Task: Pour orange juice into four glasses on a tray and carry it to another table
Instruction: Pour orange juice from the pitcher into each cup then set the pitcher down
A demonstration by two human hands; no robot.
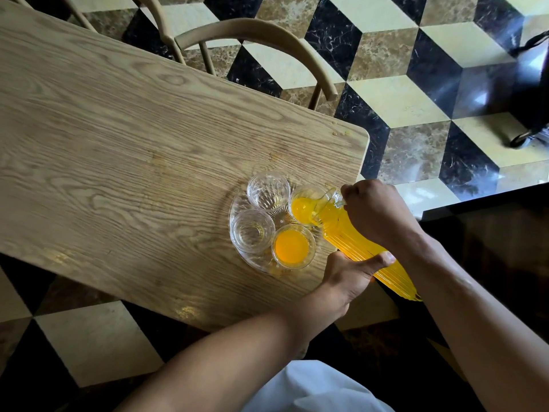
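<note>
**Second glass filling: a heavy, slick jug and a fragile load to come**

A tall ribbed clear-glass jug of orange juice (353, 242) is tipped low over the round clear-glass tray (237, 257), which sits near the corner of the pale wood-grain counter (133, 144). Its spout rests at the rim of the far-right clear glass tumbler (303, 208), into which juice is running. The near tumbler (292, 247) already holds juice; the far-left tumbler (268, 191) and near-left tumbler (252, 231) look empty. All four stand packed close together on the tray.

The right hand (374, 212) is closed around the jug up near its neck, by the spout. The left hand (347, 275) cups the jug's lower body from below, thumb laid across the ribs.

The jug looks nearly full, so likely heavy and bottom-loaded when tilted; a two-handed hold seems right, one steering the neck, one bearing the weight. The ribs should give some purchase, though glass wet with juice would be slippery. A few drops show near the counter's corner.

The tray is rigid but brittle, and smooth glass on smooth glass suggests the tumblers could slide. For carrying, it should probably be gripped at opposite rims with both hands and kept level.
</note>
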